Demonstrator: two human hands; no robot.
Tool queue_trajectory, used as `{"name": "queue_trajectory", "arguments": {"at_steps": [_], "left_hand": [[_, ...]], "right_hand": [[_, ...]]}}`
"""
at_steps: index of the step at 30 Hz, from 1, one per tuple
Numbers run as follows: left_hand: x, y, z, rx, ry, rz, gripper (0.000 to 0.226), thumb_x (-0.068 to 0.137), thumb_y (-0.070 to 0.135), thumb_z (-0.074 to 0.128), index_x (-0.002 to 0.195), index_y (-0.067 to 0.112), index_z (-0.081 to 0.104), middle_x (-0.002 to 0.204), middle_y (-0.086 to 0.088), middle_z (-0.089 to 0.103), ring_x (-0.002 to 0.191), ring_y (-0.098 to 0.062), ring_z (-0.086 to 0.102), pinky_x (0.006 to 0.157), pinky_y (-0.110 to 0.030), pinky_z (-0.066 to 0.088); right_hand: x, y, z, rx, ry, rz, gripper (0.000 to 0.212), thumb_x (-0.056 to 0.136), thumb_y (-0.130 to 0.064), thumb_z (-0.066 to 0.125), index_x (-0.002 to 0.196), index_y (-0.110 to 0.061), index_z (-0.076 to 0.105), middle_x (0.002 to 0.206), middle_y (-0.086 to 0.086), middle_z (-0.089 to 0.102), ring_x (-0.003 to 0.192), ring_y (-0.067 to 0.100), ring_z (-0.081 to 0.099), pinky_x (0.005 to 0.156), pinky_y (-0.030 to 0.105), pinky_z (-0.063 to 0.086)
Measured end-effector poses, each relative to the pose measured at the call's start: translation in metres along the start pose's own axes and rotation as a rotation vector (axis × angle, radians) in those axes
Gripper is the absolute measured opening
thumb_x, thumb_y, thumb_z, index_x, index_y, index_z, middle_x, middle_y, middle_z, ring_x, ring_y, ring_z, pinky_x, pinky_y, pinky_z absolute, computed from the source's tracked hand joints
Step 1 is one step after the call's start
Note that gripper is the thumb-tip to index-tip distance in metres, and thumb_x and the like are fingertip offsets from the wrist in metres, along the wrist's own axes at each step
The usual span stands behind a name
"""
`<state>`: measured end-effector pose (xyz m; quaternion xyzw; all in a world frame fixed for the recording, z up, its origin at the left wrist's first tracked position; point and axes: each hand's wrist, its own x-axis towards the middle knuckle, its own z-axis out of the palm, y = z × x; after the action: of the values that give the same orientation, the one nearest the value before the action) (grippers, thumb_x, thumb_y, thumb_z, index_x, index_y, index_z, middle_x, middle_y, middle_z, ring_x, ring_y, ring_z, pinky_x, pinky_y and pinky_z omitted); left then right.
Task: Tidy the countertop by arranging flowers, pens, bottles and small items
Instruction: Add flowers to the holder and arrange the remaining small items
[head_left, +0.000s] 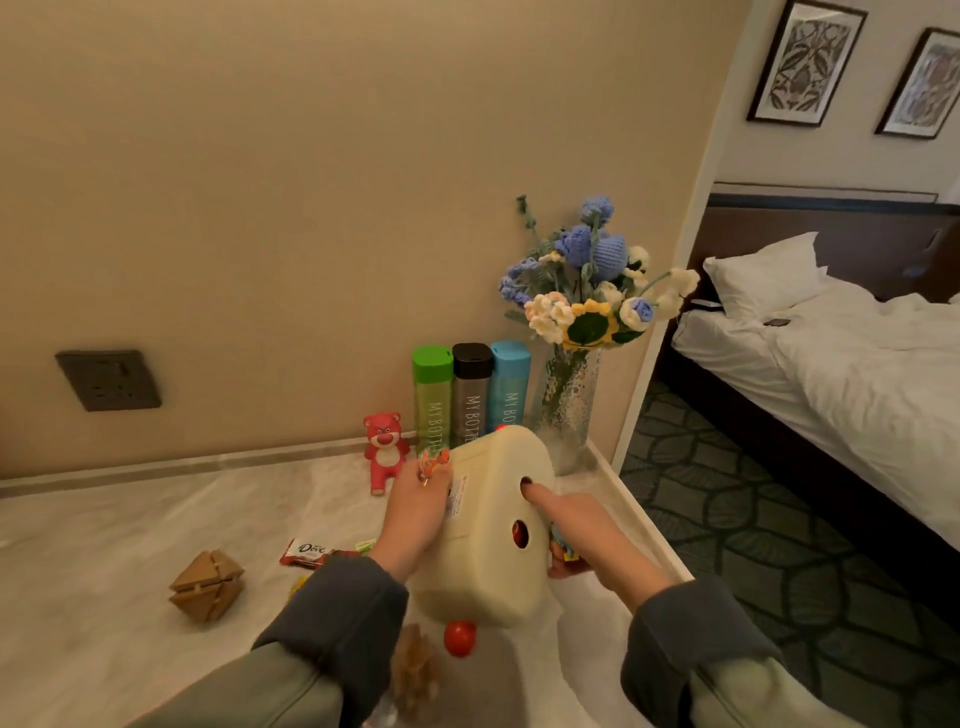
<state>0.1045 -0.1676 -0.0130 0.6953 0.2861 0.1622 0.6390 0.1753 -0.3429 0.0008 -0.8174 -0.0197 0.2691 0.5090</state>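
Head view, cream box (485, 566) tilted above countertop (130, 545), left hand (415, 514) gripping its left edge, right hand (589, 532) clasping right.

Cream rounded box (488, 525) tilted above countertop (104, 545); three bottles (471, 395) upright in row beside crocheted flowers (587, 280) in glass vase (569, 400).

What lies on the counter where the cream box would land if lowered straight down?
A red ball sits at the near edge of the cream box, and a Dove bar lies by the left hand. The counter under it is hidden.
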Motion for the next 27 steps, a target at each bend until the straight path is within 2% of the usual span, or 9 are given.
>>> {"name": "queue_trajectory", "arguments": {"at_steps": [2, 6, 9, 12, 15, 17, 19, 21, 27], "left_hand": [[0.006, 0.009, -0.020, 0.012, 0.059, 0.047, 0.010, 0.099, 0.033, 0.049, 0.090, 0.033, 0.053, 0.093, 0.011, 0.059, 0.090, -0.010, 0.057, 0.084, -0.034, 0.044], [0.017, 0.018, -0.067, 0.086, 0.172, 0.086, 0.015, 0.099, 0.037, 0.049, 0.103, 0.023, 0.054, 0.097, 0.010, 0.061, 0.085, -0.006, 0.056, 0.067, -0.026, 0.042], [0.022, 0.018, -0.107, 0.138, 0.240, 0.066, 0.028, 0.098, 0.037, 0.050, 0.112, 0.014, 0.057, 0.123, -0.003, 0.060, 0.103, -0.019, 0.057, 0.084, -0.034, 0.045], [0.023, 0.013, -0.151, 0.140, 0.297, 0.040, 0.015, 0.097, 0.039, 0.050, 0.102, 0.026, 0.056, 0.130, 0.001, 0.057, 0.102, -0.013, 0.056, 0.086, -0.034, 0.045], [0.022, 0.007, -0.199, 0.121, 0.364, 0.092, 0.038, 0.098, 0.041, 0.049, 0.131, 0.024, 0.050, 0.139, 0.010, 0.046, 0.111, -0.005, 0.046, 0.090, -0.027, 0.038], [0.020, 0.007, -0.227, 0.117, 0.392, 0.127, 0.041, 0.096, 0.044, 0.051, 0.134, 0.028, 0.048, 0.128, 0.016, 0.051, 0.104, -0.001, 0.047, 0.085, -0.023, 0.038], [0.020, 0.005, -0.251, 0.135, 0.390, 0.149, 0.019, 0.094, 0.048, 0.052, 0.110, 0.037, 0.053, 0.109, 0.023, 0.058, 0.093, 0.003, 0.054, 0.073, -0.020, 0.042], [0.020, 0.003, -0.271, 0.160, 0.362, 0.172, 0.020, 0.092, 0.051, 0.054, 0.096, 0.033, 0.060, 0.096, 0.014, 0.066, 0.086, -0.004, 0.062, 0.069, -0.026, 0.051], [0.035, -0.014, -0.330, 0.174, 0.284, 0.120, 0.019, 0.090, 0.045, 0.061, 0.095, 0.028, 0.065, 0.095, 0.005, 0.070, 0.083, -0.014, 0.069, 0.073, -0.039, 0.059]], "right_hand": [[0.005, -0.017, 0.016, -0.024, -0.023, -0.042, 0.044, 0.078, -0.062, 0.064, 0.089, -0.020, 0.067, 0.088, 0.008, 0.072, 0.073, 0.023, 0.071, 0.049, 0.030, 0.057], [0.015, -0.050, 0.056, -0.061, -0.084, -0.112, 0.044, 0.079, -0.062, 0.062, 0.089, -0.020, 0.066, 0.092, 0.011, 0.071, 0.078, 0.025, 0.071, 0.052, 0.032, 0.059], [0.023, -0.072, 0.090, -0.075, -0.138, -0.122, 0.046, 0.082, -0.062, 0.060, 0.092, -0.017, 0.065, 0.088, 0.010, 0.071, 0.074, 0.024, 0.070, 0.056, 0.034, 0.061], [0.028, -0.090, 0.128, -0.035, -0.205, -0.113, 0.052, 0.084, -0.062, 0.057, 0.098, -0.013, 0.064, 0.071, 0.009, 0.064, 0.061, 0.022, 0.064, 0.056, 0.035, 0.061], [0.029, -0.105, 0.174, 0.021, -0.289, -0.091, 0.057, 0.083, -0.064, 0.058, 0.106, -0.012, 0.060, 0.066, 0.009, 0.058, 0.059, 0.021, 0.060, 0.059, 0.039, 0.061], [0.029, -0.112, 0.204, 0.041, -0.330, -0.080, 0.058, 0.082, -0.066, 0.058, 0.106, -0.013, 0.059, 0.073, 0.010, 0.056, 0.064, 0.023, 0.060, 0.068, 0.047, 0.061], [0.029, -0.116, 0.232, 0.034, -0.362, -0.066, 0.060, 0.081, -0.068, 0.057, 0.108, -0.014, 0.058, 0.074, 0.010, 0.055, 0.063, 0.022, 0.060, 0.075, 0.048, 0.060], [0.030, -0.118, 0.260, 0.021, -0.388, -0.055, 0.066, 0.081, -0.068, 0.057, 0.110, -0.009, 0.059, 0.067, 0.008, 0.053, 0.056, 0.021, 0.056, 0.075, 0.044, 0.058], [0.034, -0.125, 0.327, -0.030, -0.494, 0.061, 0.061, 0.078, -0.068, 0.061, 0.103, -0.012, 0.058, 0.067, 0.005, 0.055, 0.050, 0.016, 0.050, 0.072, 0.042, 0.058]]}}
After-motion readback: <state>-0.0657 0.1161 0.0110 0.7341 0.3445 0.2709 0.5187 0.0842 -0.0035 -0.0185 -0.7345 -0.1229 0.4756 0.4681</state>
